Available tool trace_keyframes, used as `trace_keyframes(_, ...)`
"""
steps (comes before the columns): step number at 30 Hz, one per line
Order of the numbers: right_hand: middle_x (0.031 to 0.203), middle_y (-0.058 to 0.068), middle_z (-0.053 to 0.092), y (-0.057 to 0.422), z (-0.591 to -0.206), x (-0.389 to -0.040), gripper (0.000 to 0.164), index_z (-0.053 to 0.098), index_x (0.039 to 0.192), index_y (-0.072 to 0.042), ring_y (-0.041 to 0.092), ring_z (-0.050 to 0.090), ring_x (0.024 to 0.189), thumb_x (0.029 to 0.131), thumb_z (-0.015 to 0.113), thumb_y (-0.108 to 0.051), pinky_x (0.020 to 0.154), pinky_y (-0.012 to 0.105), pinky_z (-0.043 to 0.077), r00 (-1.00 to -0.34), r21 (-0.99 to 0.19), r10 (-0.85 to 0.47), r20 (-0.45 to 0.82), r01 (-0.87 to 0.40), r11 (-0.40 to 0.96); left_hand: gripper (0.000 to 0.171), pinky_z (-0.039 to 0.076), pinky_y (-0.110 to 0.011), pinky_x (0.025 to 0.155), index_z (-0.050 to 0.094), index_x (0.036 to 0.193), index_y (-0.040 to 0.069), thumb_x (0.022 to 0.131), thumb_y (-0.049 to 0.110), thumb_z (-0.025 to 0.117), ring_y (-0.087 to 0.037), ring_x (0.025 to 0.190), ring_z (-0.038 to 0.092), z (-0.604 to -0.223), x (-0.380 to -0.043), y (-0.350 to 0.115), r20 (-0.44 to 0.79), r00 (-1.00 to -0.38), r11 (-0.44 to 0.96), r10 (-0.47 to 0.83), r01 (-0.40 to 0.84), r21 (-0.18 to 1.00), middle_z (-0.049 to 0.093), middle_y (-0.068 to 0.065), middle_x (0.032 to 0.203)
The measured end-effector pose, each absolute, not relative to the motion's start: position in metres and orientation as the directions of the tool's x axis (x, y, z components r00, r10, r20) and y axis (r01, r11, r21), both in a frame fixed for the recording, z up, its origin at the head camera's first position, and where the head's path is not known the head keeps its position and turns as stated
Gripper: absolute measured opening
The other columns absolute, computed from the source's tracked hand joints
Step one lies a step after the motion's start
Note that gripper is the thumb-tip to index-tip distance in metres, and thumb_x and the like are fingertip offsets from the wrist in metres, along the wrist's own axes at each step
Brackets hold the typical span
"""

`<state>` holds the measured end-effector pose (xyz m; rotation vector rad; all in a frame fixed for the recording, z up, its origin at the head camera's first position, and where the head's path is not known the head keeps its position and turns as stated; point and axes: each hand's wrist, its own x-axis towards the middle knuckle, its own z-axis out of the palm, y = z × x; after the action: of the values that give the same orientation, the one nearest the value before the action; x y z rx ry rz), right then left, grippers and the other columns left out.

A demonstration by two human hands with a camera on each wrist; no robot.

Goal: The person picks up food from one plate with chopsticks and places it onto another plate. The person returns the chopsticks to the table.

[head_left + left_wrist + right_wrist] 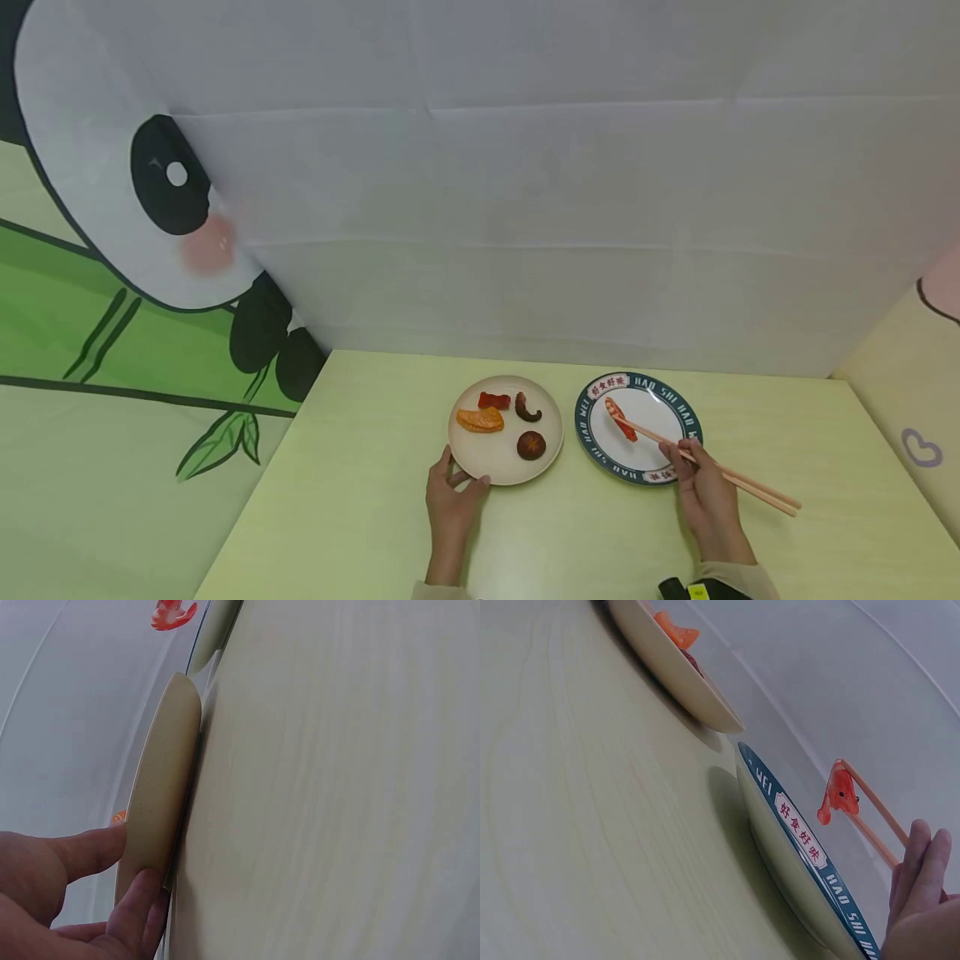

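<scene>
My right hand (703,492) grips a pair of wooden chopsticks (757,489). Their tips pinch a red-orange shrimp (841,793) with dark eyes, raised over the white plate with a dark green lettered rim (588,440). At the near left edge of a beige plate (480,463), my left hand (452,504) holds the rim, thumb at the edge and fingers against its outer side in the left wrist view. On the beige plate lie a red piece (494,401), an orange ridged slice (480,420), a dark curved piece (528,408) and a brown mushroom cap (531,446).
Both plates stand side by side on a pale yellow-green wood-grain table (360,500). A grey-white sheet (562,208) rises behind its far edge. A cartoon-printed panel (112,333) borders the left side, and a cream panel (900,375) the right.
</scene>
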<state>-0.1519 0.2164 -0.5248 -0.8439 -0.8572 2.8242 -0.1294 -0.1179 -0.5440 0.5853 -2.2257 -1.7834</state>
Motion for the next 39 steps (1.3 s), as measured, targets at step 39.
trace_keyframes(39, 0.129, 0.010, 0.034, 0.229, -0.527, -0.153, 0.022, 0.061, 0.105, 0.003, 0.024, 0.056, 0.111, 0.094, 0.052, -0.014, 0.089, 0.023, 0.043, -0.830, -0.545, 0.270, -0.489, 0.049, -0.837, 0.082, 0.046, -0.030, 0.071, 0.037, 0.138, -0.003, 0.068, 0.002, 0.077, -0.025, 0.096, 0.059, -0.546, -0.131, -0.119, -0.110, -0.893, 0.189, -0.437, -0.211, 0.959, 0.045, -0.017, 0.131)
